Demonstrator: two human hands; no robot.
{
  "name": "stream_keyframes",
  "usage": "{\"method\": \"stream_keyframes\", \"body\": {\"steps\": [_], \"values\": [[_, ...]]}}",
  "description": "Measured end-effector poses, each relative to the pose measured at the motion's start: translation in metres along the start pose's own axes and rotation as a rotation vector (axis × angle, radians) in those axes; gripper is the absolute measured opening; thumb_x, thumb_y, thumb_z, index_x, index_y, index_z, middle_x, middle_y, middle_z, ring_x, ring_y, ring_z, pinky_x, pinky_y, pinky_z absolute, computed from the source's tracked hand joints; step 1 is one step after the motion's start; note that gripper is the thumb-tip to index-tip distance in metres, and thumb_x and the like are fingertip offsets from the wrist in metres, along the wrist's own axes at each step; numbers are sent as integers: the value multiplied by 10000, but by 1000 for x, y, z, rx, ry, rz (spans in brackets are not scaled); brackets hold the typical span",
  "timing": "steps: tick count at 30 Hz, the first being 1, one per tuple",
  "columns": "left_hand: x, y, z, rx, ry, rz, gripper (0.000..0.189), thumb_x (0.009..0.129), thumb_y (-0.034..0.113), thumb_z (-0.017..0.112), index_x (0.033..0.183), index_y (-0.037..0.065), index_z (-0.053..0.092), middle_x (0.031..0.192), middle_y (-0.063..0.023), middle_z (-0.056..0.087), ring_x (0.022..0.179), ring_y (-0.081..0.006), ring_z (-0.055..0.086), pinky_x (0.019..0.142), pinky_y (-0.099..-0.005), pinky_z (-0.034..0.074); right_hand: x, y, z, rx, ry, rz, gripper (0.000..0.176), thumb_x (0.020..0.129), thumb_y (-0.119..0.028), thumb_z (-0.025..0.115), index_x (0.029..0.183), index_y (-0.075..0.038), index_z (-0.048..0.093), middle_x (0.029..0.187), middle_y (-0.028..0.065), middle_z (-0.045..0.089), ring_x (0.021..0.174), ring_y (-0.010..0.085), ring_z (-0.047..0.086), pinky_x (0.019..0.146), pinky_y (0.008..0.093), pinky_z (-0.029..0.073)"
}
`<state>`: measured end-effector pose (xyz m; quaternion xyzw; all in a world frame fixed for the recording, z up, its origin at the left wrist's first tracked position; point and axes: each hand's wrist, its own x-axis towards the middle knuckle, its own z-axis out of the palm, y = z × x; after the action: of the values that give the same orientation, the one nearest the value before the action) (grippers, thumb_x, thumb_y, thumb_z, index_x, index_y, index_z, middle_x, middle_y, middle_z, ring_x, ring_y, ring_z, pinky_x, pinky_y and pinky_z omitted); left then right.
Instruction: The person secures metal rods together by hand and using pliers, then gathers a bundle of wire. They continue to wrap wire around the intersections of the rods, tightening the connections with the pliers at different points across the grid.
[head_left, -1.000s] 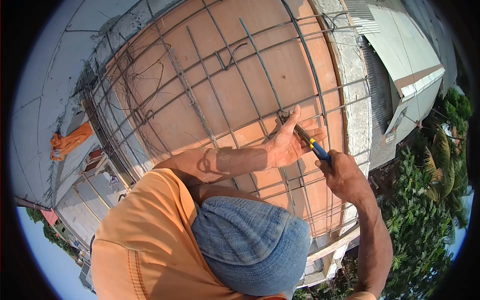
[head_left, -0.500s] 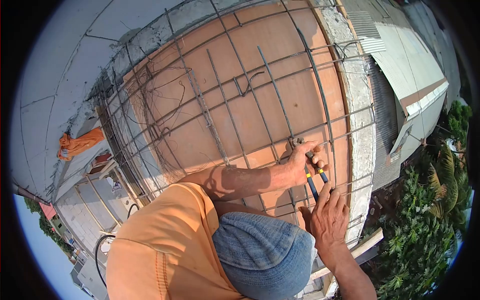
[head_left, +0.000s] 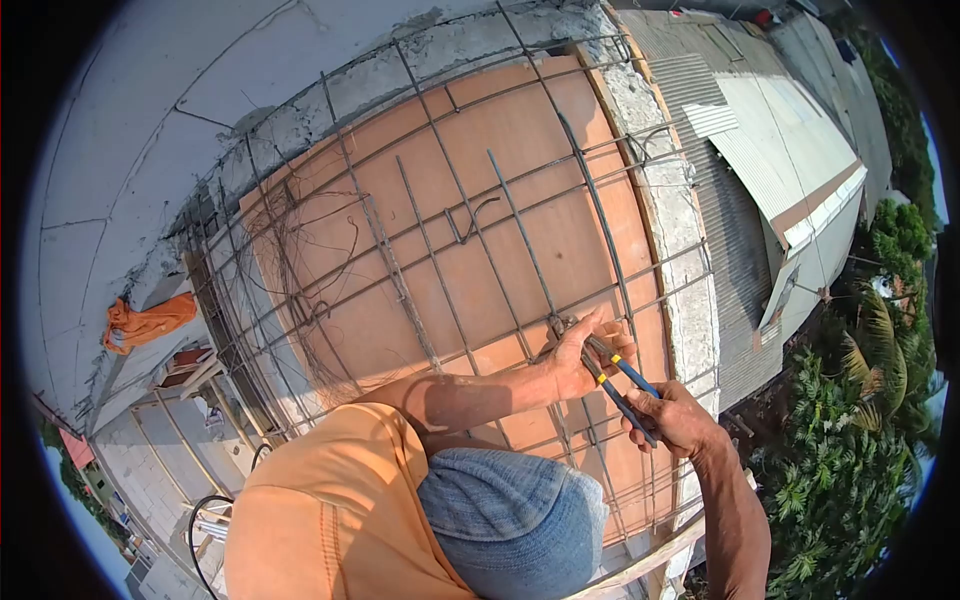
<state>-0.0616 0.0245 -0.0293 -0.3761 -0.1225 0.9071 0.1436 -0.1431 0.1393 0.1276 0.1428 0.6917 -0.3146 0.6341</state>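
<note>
My right hand (head_left: 675,415) is clenched round the handles of the blue-and-yellow-handled steel pliers (head_left: 622,382), just inside the rough grey concrete edge strip (head_left: 685,240). My left hand (head_left: 578,358) sits slightly further in from that strip. Its fingers curl over the pliers' head where it meets a crossing in the grid of dark steel reinforcing bars (head_left: 470,215) — whether they also pinch a tie wire I cannot tell. The bars lie over a flat orange-brown plywood form panel (head_left: 500,130), which spreads wide away from the strip. Beyond the strip is a drop — a corrugated metal roof (head_left: 790,140) and green palm crowns (head_left: 850,450) lie below. Far across from the strip, an orange cloth (head_left: 145,322) lies crumpled.
</note>
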Motion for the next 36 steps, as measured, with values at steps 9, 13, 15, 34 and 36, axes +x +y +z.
{"method": "stream_keyframes", "body": {"steps": [9,13,15,34,36], "values": [[-8,-1,19,-56,126,70,191,913,242,628,888,70,550,626,-9,493,635,-172,572,829,-415,575,-11,27,58,-2050,931,-598,670,786,-294,728,1266,77,446,1077,183,531,960,288,546,770,352,432],[-5,-4,8,-3,92,105,387,887,417,661,973,55,557,714,-33,567,716,-193,619,840,-392,572,1,21,37,-1786,703,-371,493,828,-223,678,1190,71,518,1067,211,576,939,317,595,735,373,474],[-17,5,0,15,-57,-22,598,838,600,624,1083,57,564,898,-71,645,864,-231,660,864,-383,559,-4,-5,28,-1308,439,-271,315,863,-217,642,1007,63,619,872,218,641,794,357,647,676,414,508],[4,1,-7,-107,31,60,310,962,355,553,764,128,483,559,7,434,548,-159,489,684,-372,544,11,86,57,-1843,891,-600,748,833,-277,683,1417,32,334,1187,215,508,1004,332,540,795,413,459],[0,4,-3,-93,36,45,309,948,359,582,786,110,497,567,-4,443,555,-167,487,739,-403,554,19,86,55,-1767,850,-418,558,903,-166,568,1383,42,373,1008,166,515,927,300,544,752,395,452]]}}
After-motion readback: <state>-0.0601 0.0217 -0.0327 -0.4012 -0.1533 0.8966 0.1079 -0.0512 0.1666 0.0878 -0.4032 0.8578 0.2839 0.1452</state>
